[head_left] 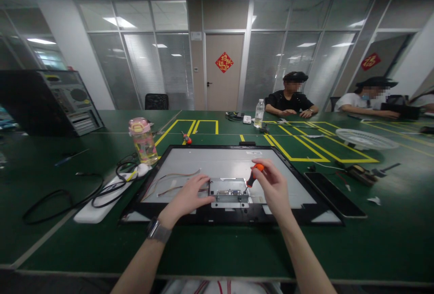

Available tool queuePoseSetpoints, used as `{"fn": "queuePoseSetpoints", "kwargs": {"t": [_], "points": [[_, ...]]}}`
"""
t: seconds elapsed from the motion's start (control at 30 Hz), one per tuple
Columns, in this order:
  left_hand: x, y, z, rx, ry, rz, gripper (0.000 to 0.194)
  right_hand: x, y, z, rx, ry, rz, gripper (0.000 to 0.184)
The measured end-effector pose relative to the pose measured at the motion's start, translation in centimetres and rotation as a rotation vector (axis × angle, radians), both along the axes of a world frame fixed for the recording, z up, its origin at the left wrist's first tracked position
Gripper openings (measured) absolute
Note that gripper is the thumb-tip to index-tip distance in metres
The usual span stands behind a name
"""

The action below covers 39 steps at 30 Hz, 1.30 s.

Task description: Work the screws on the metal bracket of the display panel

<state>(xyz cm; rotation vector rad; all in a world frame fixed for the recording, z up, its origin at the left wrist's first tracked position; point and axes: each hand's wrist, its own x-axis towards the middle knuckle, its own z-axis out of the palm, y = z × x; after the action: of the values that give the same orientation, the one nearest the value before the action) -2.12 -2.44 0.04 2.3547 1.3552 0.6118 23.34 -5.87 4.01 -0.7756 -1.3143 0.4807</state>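
Observation:
A flat display panel [288, 181] with a black frame lies back side up on the green table in front of me. A small metal bracket box [228, 192] sits on its near middle. My left hand [188, 196] rests on the panel with its fingertips pressed against the bracket's left edge. My right hand [273, 185] is closed round a small screwdriver with an orange and black handle [253, 174], tip pointing down at the bracket's right end. Thin brown wires [169, 181] run across the panel's left part.
A pink-lidded bottle [143, 140], black cables [84, 194] and a white slab lie left. A computer case [57, 101] stands far left. A black strip [334, 194], small tools and a white fan grille [364, 139] lie right. Two people sit at the far right behind a water bottle [259, 113].

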Motion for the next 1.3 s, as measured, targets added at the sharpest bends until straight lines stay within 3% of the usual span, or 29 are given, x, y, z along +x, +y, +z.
{"fn": "queuePoseSetpoints", "kwargs": {"t": [0.27, 0.67, 0.87, 1.03, 1.2, 1.3], "points": [[-0.04, 0.02, -0.10, -0.007, -0.004, 0.002, 0.059, 0.02, -0.06, -0.07, -0.020, -0.011, 0.064, 0.023], [0.02, -0.17, 0.19, -0.014, 0.016, 0.011, 0.059, 0.13, 0.14, -0.36, 0.028, 0.012, -0.044, 0.013], [-0.02, -0.07, 0.09, -0.020, 0.022, 0.010, 0.062, 0.04, -0.19, -0.10, -0.033, -0.049, 0.070, 0.025], [-0.08, 0.06, -0.17, -0.002, 0.018, 0.001, 0.060, -0.05, 0.02, -0.30, 0.024, -0.081, 0.020, 0.016], [0.02, 0.00, -0.02, 0.004, 0.030, 0.002, 0.060, 0.00, 0.08, -0.50, -0.034, -0.077, 0.042, 0.031], [0.04, 0.03, -0.05, 0.007, 0.020, 0.004, 0.058, -0.02, 0.14, -0.59, -0.018, -0.109, 0.061, 0.029]]}}
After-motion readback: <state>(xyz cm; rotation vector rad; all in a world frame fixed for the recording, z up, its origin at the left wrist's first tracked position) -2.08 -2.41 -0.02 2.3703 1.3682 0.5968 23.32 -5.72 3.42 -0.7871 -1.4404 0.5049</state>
